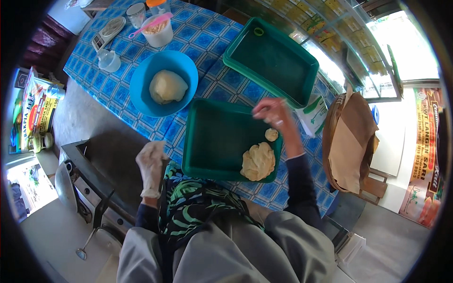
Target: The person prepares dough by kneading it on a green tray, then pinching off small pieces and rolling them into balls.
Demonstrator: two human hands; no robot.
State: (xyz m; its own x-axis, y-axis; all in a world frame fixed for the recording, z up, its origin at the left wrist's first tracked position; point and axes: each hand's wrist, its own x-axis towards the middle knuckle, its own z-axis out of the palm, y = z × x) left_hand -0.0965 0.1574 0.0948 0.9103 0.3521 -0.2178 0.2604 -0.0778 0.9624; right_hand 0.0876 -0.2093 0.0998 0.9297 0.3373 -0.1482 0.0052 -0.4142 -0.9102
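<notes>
A green rectangular tray lies in front of me at the table's near edge. In its near right part rests a flattened lump of pale dough, with a small dough ball just beyond it. My right hand hovers over the tray's far right corner, above the ball; its curled fingers are smeared by motion. My left hand, in a thin whitish glove, is held off the table, left of the tray. Its fingers are curled together, and anything inside them is hidden. A blue bowl holds a large smooth dough mass.
A second green tray with a small ring-shaped item sits at the far right. Beyond the bowl stand a white tub with a pink spatula, a plastic cup and a scale. A woven round tray leans at right; a stove stands left.
</notes>
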